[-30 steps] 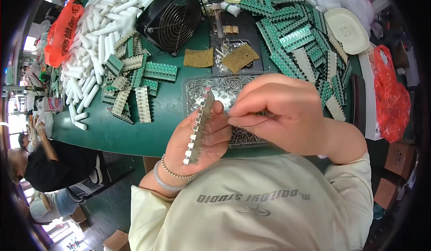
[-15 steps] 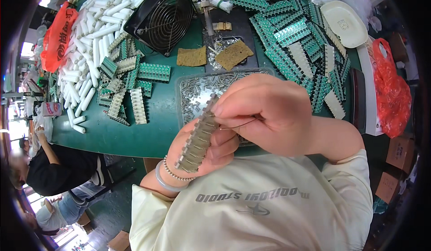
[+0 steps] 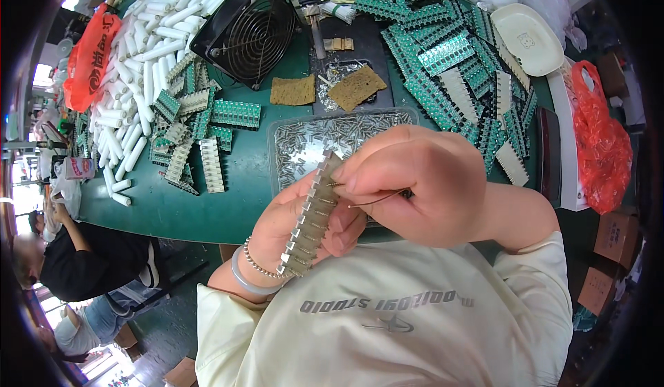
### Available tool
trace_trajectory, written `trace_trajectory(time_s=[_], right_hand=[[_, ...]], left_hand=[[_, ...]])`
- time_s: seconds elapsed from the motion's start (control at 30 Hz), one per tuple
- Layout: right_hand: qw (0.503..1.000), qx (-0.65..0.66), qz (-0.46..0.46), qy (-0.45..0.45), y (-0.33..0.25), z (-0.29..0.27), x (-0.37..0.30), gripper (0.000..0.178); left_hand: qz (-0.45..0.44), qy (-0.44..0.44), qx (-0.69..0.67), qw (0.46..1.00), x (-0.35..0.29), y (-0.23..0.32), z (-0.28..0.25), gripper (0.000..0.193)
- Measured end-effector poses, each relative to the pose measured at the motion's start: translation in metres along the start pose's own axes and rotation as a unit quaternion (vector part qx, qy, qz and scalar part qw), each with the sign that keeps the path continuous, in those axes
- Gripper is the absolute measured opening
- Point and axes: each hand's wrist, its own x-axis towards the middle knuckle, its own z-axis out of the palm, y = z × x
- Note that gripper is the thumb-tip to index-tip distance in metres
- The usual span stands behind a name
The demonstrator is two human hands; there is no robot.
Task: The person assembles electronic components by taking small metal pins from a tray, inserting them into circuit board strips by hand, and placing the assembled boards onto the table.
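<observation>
- The green bench [image 3: 228, 200] carried a clear tray [image 3: 290, 153] of small metal parts.
- Just in front of the tray, the right hand [image 3: 415, 183] had its fingers pinched shut on a thin wire [image 3: 377, 199].
- Beside it, the left hand [image 3: 304, 228] gripped a long component strip [image 3: 310, 215], tilted, its upper end over the tray.

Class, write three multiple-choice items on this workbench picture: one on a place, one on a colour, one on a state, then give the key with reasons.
1. Where is the black fan?
A. On the table's far side
B. On the floor
C. In the person's lap

2. What colour is the table?
A. Red
B. Green
C. White

3. What is the left hand doing?
A. Resting flat
B. Holding a long strip of parts
C. Hanging empty

Key: A, the fan stands beyond the clear tray; B, bare tabletop is green; B, fingers wrap the strip while the right hand pinches at it.
</observation>
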Motion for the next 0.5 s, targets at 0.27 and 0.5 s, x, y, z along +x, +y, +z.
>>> trace_trajectory(time_s=[0.27,0.5], right_hand=[[0.998,-0.003,0.041,-0.044,-0.007,-0.007,0.003,0.018],[0.983,0.089,0.146,-0.06,0.001,-0.013,0.007,0.012]], left_hand=[[0.061,0.062,0.121,0.989,0.0,0.007,0.015,0.013],[0.086,0.092,0.158,0.979,-0.002,0.023,0.013,0.009]])
